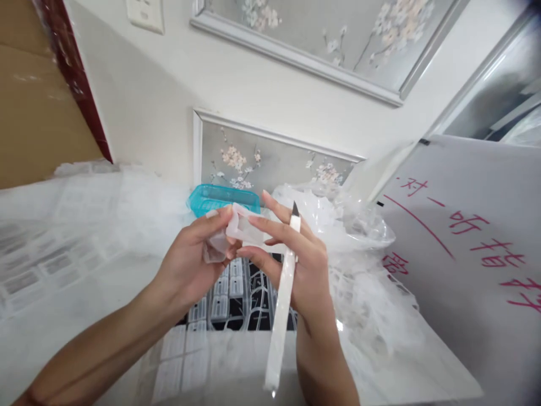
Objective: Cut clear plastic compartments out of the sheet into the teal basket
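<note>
My left hand (192, 248) grips a translucent white plastic piece (245, 228), shaped like a small open frame or soft cover, with thumb and fingers at its left end. A slim white-handled craft knife (284, 304) lies across my right hand (302, 259), held among its fingers. Its dark pointed blade faces up and away, and its handle end hangs down towards me. The right index finger and thumb also reach to the right side of the plastic piece. Below both hands are black trays of clear moulded plastic parts (228, 287), partly hidden by my hands and the knife.
Behind my hands stands a turquoise plastic basket (224, 194). Clear plastic bags (355, 225) are heaped to the right. More translucent parts (54, 259) cover the left of the table. A whiteboard (456, 282) with red writing leans at the right; framed flower pictures (270, 144) stand behind.
</note>
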